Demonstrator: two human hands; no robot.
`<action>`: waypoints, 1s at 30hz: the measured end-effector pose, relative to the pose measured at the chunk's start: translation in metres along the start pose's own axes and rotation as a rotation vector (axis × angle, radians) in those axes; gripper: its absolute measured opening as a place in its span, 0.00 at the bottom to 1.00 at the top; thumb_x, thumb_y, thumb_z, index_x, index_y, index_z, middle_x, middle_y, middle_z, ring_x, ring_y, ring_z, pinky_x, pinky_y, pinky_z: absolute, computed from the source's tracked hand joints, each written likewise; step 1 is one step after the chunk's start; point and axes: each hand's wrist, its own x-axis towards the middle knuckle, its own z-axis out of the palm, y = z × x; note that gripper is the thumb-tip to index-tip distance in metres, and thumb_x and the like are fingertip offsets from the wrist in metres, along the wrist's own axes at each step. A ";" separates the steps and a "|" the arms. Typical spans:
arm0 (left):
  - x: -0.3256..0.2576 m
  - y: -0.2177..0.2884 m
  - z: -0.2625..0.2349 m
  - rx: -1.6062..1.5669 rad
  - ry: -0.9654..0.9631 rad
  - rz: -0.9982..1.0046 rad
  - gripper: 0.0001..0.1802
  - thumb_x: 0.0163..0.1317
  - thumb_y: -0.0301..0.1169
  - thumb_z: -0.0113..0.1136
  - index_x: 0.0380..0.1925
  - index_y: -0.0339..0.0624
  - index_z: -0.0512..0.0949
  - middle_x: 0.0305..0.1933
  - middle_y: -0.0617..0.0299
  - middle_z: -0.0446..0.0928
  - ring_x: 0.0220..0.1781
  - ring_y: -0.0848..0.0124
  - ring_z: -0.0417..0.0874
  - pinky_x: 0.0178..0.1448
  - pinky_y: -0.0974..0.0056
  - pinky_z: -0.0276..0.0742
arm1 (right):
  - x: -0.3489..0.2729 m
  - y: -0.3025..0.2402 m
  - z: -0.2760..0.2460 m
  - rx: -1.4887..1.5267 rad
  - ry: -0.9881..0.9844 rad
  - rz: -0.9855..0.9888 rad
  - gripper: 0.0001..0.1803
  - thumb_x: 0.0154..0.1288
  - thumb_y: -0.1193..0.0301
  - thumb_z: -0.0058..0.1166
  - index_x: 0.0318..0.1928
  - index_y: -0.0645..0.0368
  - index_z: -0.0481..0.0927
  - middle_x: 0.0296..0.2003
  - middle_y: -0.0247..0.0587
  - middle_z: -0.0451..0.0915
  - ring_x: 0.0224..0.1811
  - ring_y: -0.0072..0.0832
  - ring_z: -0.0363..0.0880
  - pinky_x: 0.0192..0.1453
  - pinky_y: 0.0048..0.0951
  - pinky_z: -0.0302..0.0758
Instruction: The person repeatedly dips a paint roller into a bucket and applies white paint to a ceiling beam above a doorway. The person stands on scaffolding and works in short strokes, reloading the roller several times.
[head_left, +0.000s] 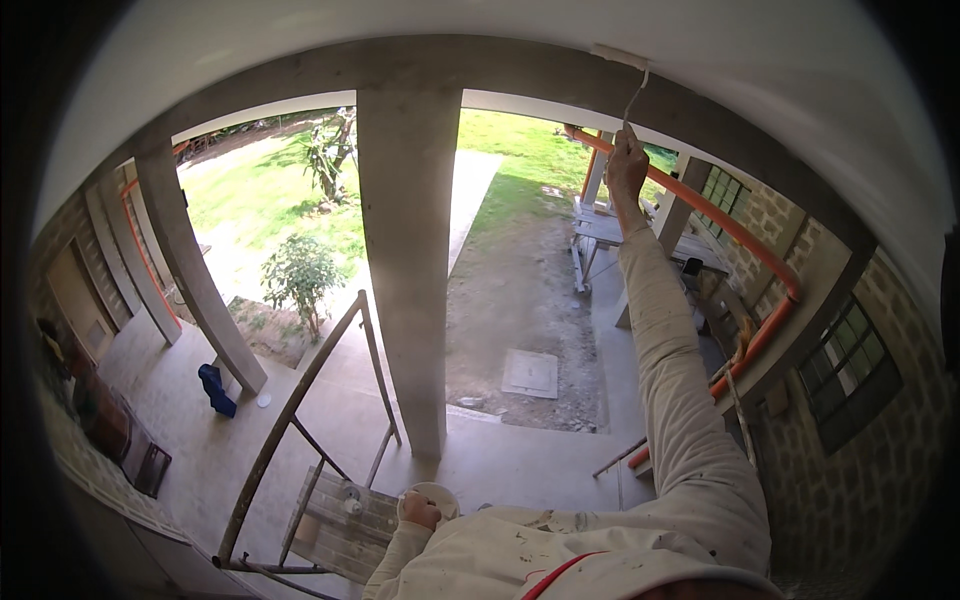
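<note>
High under the porch ceiling (pixel 760 90), we stretch our right hand (pixel 627 160) far up, gripping the roller (pixel 620 55) lying crosswise above, while our left hand (pixel 418 510) clasps a pot (pixel 440 493) near our chest.

Concrete column (pixel 405 250), orange pipe (pixel 720 215), metal scaffold frame (pixel 290 420), shrub (pixel 300 275), blue bag (pixel 216 388) on floor

Bright sun lights the grass (pixel 520 150) outside, but my porch sits in soft shade. Straight posts bend near the dark, round edges.
</note>
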 end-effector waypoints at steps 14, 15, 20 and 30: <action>0.002 -0.004 0.006 0.163 0.061 0.162 0.10 0.31 0.29 0.66 0.16 0.33 0.82 0.26 0.39 0.80 0.31 0.43 0.82 0.39 0.44 0.76 | 0.014 -0.027 0.026 0.310 -0.102 0.271 0.26 0.80 0.64 0.48 0.72 0.60 0.72 0.18 0.28 0.74 0.10 0.14 0.58 0.13 0.24 0.56; 0.003 -0.005 0.006 0.158 0.053 0.148 0.10 0.31 0.29 0.66 0.16 0.33 0.82 0.25 0.39 0.79 0.30 0.43 0.82 0.38 0.44 0.76 | 0.004 -0.031 0.024 0.311 -0.104 0.233 0.25 0.80 0.64 0.49 0.71 0.61 0.73 0.17 0.26 0.71 0.10 0.14 0.58 0.13 0.24 0.56; 0.005 -0.002 0.000 0.156 -0.020 0.149 0.09 0.32 0.28 0.65 0.13 0.33 0.78 0.23 0.41 0.79 0.27 0.45 0.80 0.36 0.46 0.75 | -0.056 -0.061 0.003 0.333 -0.119 0.111 0.25 0.81 0.65 0.47 0.72 0.64 0.71 0.17 0.21 0.64 0.14 0.10 0.58 0.15 0.20 0.56; -0.002 0.008 -0.008 0.034 -0.005 -0.032 0.10 0.37 0.28 0.64 0.17 0.30 0.78 0.28 0.41 0.79 0.34 0.46 0.82 0.42 0.48 0.76 | -0.137 -0.141 -0.031 0.312 -0.080 -0.019 0.25 0.83 0.67 0.45 0.74 0.60 0.70 0.20 0.20 0.59 0.19 0.07 0.55 0.20 0.18 0.56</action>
